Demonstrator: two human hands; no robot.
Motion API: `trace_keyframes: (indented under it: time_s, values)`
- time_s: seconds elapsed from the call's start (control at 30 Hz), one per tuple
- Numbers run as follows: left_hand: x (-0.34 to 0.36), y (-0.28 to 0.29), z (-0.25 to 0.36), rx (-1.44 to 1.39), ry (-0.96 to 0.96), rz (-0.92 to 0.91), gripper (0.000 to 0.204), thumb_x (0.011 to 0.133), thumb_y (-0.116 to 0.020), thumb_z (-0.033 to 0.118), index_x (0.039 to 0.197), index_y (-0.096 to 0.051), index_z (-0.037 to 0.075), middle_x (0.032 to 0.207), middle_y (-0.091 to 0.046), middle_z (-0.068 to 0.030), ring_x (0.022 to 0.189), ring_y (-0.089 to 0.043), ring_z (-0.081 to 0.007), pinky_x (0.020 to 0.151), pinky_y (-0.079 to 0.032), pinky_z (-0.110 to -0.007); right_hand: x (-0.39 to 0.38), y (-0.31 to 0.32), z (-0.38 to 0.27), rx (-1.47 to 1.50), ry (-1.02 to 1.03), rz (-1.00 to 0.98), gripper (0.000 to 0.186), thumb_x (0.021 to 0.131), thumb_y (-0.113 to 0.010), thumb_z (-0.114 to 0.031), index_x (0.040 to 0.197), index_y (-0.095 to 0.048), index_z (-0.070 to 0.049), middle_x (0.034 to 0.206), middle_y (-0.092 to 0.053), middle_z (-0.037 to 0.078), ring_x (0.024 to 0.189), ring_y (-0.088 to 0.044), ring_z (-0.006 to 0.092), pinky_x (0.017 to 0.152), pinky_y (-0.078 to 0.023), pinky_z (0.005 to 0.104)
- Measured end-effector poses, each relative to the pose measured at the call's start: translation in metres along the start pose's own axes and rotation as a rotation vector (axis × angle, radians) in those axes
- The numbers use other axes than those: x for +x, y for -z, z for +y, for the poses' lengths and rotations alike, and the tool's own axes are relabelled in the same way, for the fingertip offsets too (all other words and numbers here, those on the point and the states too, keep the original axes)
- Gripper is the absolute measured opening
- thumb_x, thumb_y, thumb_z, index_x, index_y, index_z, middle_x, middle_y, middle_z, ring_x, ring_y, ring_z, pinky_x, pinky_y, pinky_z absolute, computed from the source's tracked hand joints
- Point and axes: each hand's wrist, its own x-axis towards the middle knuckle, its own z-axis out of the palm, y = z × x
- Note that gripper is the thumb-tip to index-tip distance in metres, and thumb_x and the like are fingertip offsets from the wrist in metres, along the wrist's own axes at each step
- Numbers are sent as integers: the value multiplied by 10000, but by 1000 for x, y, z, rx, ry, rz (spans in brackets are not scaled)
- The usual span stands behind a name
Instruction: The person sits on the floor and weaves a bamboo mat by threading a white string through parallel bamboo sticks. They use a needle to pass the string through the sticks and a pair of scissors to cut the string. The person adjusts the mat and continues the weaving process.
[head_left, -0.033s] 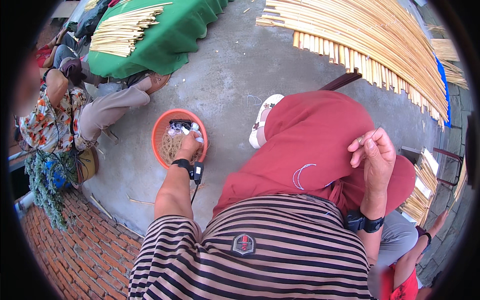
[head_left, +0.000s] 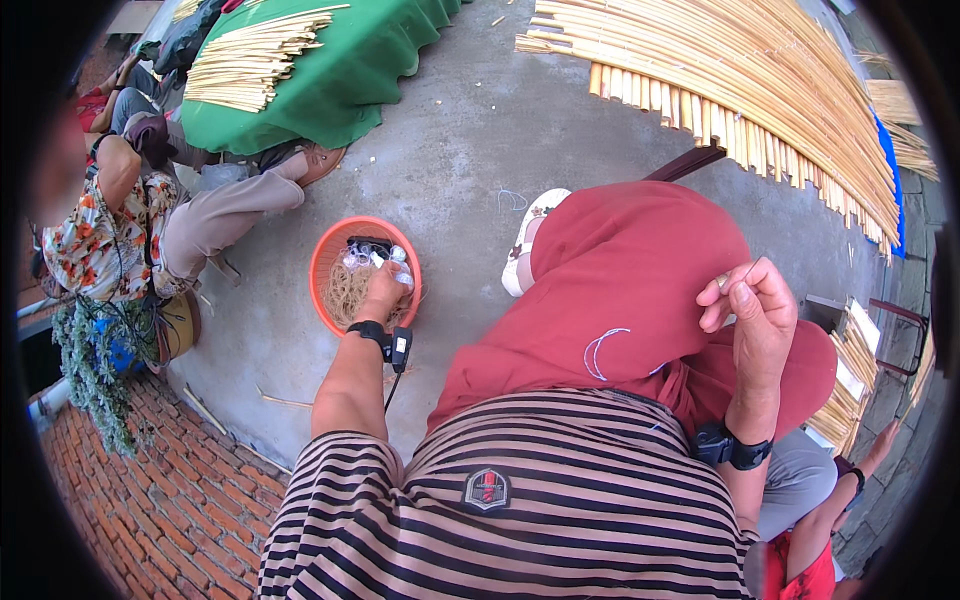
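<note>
At the left, my left hand [head_left: 383, 293] reaches down into an orange plastic basket [head_left: 319, 258] on the floor. Its fingers are closed at a small white piece [head_left: 377, 260], too hidden to name further. Around that hand lie white thread spools [head_left: 398, 254], a dark object [head_left: 370, 243] and a tangle of tan twine [head_left: 345, 290]. Raised over my right knee, my right hand [head_left: 762, 310] pinches a thin dark needle [head_left: 750, 268] between thumb and fingers. A loop of pale thread [head_left: 597, 352] lies on my red trousers [head_left: 640, 260].
A mat of pale stalks [head_left: 720, 70] spreads at the far right. More stalks [head_left: 250, 65] rest on a green cloth [head_left: 345, 100] at the far left. A seated person [head_left: 125, 220] is at the left by a potted plant [head_left: 95, 360]; another person's arm [head_left: 830, 505] shows at the lower right.
</note>
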Motion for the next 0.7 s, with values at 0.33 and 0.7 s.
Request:
trace_keyframes:
  time_s: [0.33, 0.7]
  values:
    - [-69, 144, 89, -1388, -294, 46, 512, 868, -645, -3, 1350, -474, 26, 1285, -577, -173, 1128, -609, -315, 954, -533, -397, 30, -14, -106, -506, 710, -299, 165, 844, -687, -173, 819, -619, -25, 801, -660, 118, 752, -633, 263, 755, -499, 387]
    - [-230, 194, 424, -1473, -924, -896, 678, 819, -776, 138, 1401, -435, 65, 1306, -477, -221, 1088, -613, -380, 806, -595, -363, 61, 36, -106, -312, 822, -2, 77, 807, -735, -46, 851, -672, -36, 767, -678, 78, 660, -629, 197, 591, -486, 292]
